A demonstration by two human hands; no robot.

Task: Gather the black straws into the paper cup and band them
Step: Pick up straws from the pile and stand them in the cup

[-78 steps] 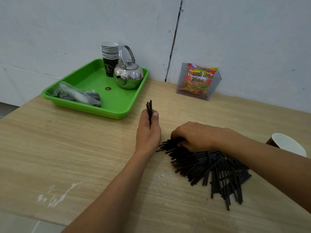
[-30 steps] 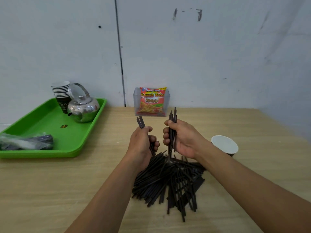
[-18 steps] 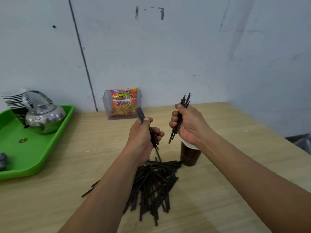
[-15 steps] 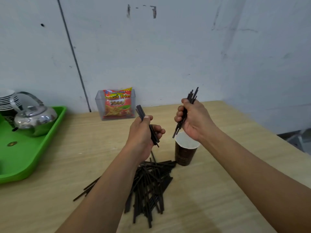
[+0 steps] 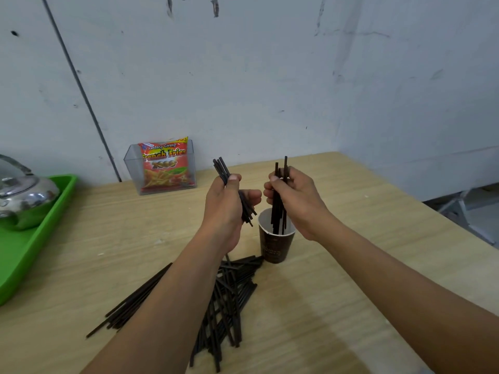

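Your R hand (image 5: 297,202) has its fingers curled round a few straws (image 5: 276,220), upright, lower ends inside the cup (image 5: 275,248); can't tell if they reach the bottom. Your L hand (image 5: 224,206) grips a tilted bunch (image 5: 222,168) just left of the cup rim, mid part hidden by the fingers. The pile (image 5: 232,298) lies on the table (image 5: 351,238) by the cup base, partly hidden under your L forearm. Kettle (image 5: 24,198) & tray (image 5: 32,255) are cut off at left.

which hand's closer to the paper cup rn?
Right. The right hand holds its straws just above the paper cup, tips inside; the left hand is left of it, gripping another bundle.
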